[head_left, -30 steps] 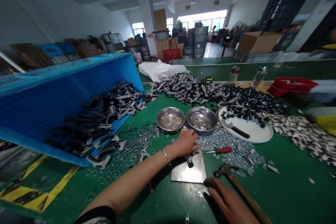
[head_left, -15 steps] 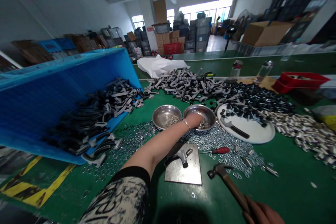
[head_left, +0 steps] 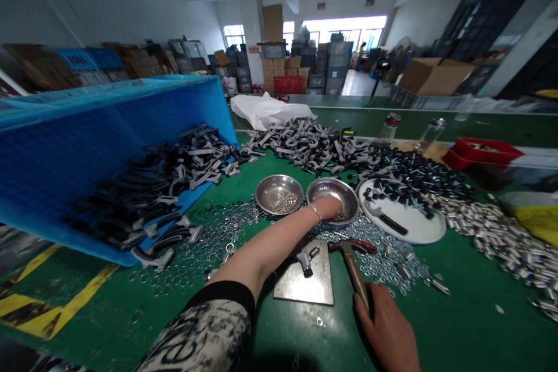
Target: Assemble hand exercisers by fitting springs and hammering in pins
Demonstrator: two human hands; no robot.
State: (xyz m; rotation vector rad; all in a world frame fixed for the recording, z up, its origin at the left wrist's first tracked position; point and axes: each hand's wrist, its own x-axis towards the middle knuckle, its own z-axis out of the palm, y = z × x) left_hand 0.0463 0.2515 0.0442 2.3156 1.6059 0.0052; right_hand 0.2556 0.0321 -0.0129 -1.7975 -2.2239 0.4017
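My left hand (head_left: 329,208) reaches into the right-hand steel bowl (head_left: 318,188), its fingers hidden down among small metal pieces. Beside it, the other steel bowl (head_left: 265,189) holds small shiny rings. My right hand (head_left: 390,328) is closed round the wooden handle of a claw hammer (head_left: 355,270), whose head rests at the right edge of a flat metal plate (head_left: 305,292). On that plate lie a grey-and-black clamp-like part (head_left: 304,260), partly behind my left forearm, and a small metal cylinder (head_left: 314,251). The hammer head partly covers a red-handled screwdriver (head_left: 365,246).
A tipped blue crate (head_left: 174,99) spills grey-and-black parts at left. More parts (head_left: 305,142) are heaped behind the bowls. Loose metal rings (head_left: 196,250) cover the green table. At right are a white plate (head_left: 418,229), metal cylinders (head_left: 479,224) and a red bin (head_left: 462,157).
My right hand has brought the hammer up and left, its head now at the plate's edge and over the screwdriver. My left hand stays in the right bowl, slightly lower.
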